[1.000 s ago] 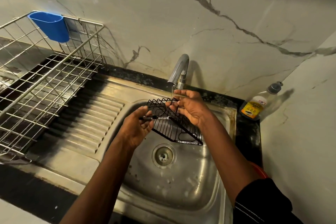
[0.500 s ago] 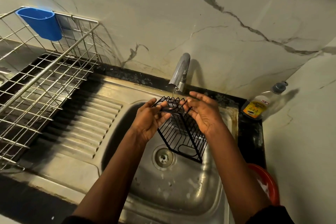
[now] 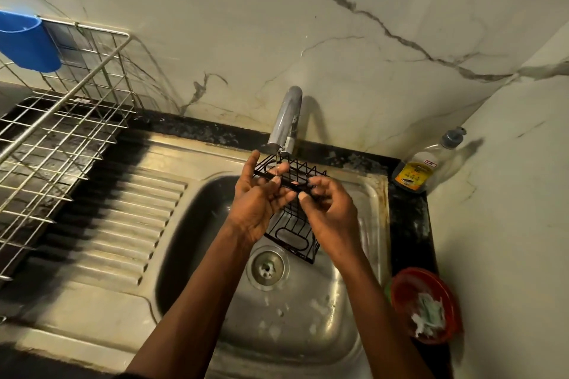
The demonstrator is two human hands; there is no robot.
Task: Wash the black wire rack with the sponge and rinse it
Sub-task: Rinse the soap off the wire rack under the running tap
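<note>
The black wire rack [image 3: 292, 232] hangs tilted, nearly upright, over the steel sink basin [image 3: 308, 332], its top edge just under the tap [image 3: 284, 120]. A thin stream of water falls from the tap onto that top edge. My left hand [image 3: 257, 203] grips the rack's upper left side, fingers curled through the wires. My right hand [image 3: 331, 212] holds its upper right edge with thumb and fingertips. A sponge with foam lies in a red bowl [image 3: 431, 283] on the counter at the right, away from both hands.
A dish soap bottle [image 3: 421, 166] stands in the back right corner. A metal dish rack [image 3: 55, 144] with a blue cup [image 3: 26, 40] fills the left counter beside the ribbed drainboard [image 3: 123, 224]. The drain [image 3: 268, 266] lies below the rack.
The rack has turned from lying flatter to hanging more upright under the tap. Both hands have shifted along its top edge and closer together.
</note>
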